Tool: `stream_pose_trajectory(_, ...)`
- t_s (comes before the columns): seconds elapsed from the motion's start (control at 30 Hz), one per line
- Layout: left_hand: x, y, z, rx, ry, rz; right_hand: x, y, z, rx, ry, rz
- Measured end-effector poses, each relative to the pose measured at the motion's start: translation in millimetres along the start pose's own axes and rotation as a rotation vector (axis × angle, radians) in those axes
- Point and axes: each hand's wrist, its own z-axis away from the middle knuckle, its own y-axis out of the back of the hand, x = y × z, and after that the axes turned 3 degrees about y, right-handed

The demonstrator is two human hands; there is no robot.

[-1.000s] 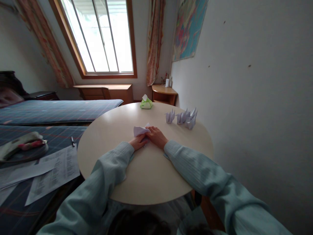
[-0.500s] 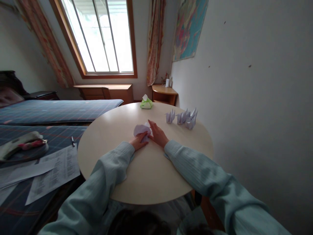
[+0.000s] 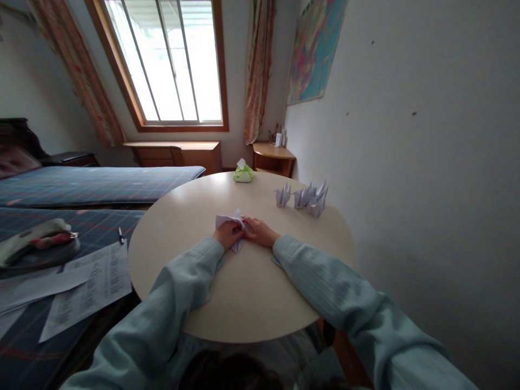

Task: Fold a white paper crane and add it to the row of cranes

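A partly folded sheet of pale paper [image 3: 224, 219] is between my hands on the round table [image 3: 252, 292], its points sticking out beyond and below the fingers. My left hand [image 3: 228, 234] has curled fingers gripping the paper's near left part. From the other side my right hand [image 3: 260, 233] pinches the right edge, its fingers close to those of the left. Parts of the paper under both hands are hidden. To the right of my hands stand several folded paper cranes [image 3: 283, 195], some bunched together [image 3: 317, 201].
A green tissue pack [image 3: 244, 173] sits at the table's far edge. The white wall [image 3: 406, 216] rises close on the right. At left, printed sheets [image 3: 93, 287], a pen [image 3: 121, 235] and a bag-like item [image 3: 36, 241] lie on a plaid bed.
My right hand has lowered its raised fingers onto the paper. The left fingers have curled in, and the paper has turned, with a point now showing below the hands.
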Motion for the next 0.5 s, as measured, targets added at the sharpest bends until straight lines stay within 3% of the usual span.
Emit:
stream_pose_trajectory(0.23,-5,-11,-2,0.038,0.158,0.144,0,-2,1,-0.026,0.015,0.008)
stream_pose_trajectory(0.5,-9,-11,-4,0.008,0.155,0.231,0,0,0,-0.033,0.006,0.001)
